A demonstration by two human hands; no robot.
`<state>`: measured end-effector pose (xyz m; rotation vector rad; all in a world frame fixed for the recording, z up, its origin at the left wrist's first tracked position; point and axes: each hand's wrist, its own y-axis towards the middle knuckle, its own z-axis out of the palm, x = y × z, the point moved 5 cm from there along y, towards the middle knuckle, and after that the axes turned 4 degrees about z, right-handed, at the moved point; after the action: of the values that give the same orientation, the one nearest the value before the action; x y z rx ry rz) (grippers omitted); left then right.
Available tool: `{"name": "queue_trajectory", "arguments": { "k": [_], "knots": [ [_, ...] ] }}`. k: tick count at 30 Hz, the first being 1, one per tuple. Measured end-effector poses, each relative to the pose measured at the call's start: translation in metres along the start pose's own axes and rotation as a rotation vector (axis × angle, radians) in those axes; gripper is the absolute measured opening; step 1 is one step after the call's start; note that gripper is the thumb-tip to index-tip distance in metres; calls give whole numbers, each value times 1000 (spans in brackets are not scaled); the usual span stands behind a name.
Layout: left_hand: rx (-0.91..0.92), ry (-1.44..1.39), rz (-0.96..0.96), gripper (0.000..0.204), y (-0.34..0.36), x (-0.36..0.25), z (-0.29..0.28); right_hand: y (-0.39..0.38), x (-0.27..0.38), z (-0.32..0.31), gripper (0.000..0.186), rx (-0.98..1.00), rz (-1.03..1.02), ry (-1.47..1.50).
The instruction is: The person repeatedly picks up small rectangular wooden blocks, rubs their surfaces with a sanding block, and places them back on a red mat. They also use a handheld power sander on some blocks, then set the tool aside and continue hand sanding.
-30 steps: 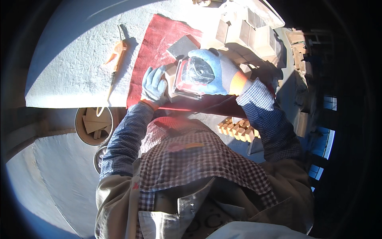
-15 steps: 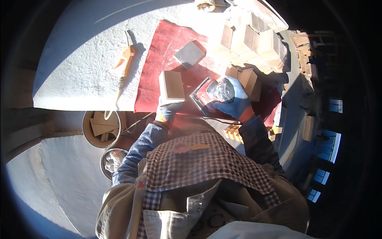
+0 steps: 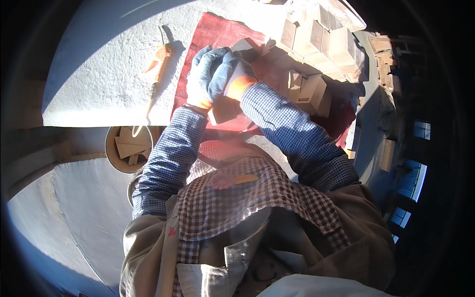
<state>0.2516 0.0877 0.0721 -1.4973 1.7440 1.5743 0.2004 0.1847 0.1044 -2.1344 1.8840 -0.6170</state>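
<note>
My left hand (image 3: 200, 78), in a blue-grey glove with an orange cuff, is over the red cloth (image 3: 217, 27), its fingers bent. My right hand (image 3: 232, 72), gloved alike, presses close against it from the right, fingers curled toward the left. What lies between or under the two hands is hidden. Below my wrists a light wooden block (image 3: 222, 112) shows in part, half covered by my right forearm. Just beyond my right hand is a dark grey square block (image 3: 246, 48). The red and black power sander is not visible.
Stacked wooden blocks (image 3: 309, 39) stand at the back right, with more wooden blocks (image 3: 311, 94) nearer on the cloth. An orange air blow gun (image 3: 159, 62) with its hose lies on the white tabletop (image 3: 109, 74). Left below the table edge is a round bin (image 3: 110, 153) of wood scraps.
My right hand has left the sander and moved left and away from me to meet my left hand. My left hand has moved farther forward; the wooden block is now under my wrists.
</note>
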Motion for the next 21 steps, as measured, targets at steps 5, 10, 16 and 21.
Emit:
{"name": "queue_trajectory", "arguments": {
  "k": [5, 10, 16, 21],
  "knots": [
    [-42, -158, 58, 34, -52, -19, 25, -37, -77, 49, 76, -152, -244, 113],
    [-49, -150, 202, 36, -98, -44, 36, -76, -98, 94, 75, -3, -255, 549],
    [-55, -344, 67, 33, -38, 1, 30, -25, -60, 36, 84, -112, -97, 68],
    [-61, -224, 159, 32, -93, -46, 29, -77, -94, 83, 82, 10, -217, 433]
  ]
}}
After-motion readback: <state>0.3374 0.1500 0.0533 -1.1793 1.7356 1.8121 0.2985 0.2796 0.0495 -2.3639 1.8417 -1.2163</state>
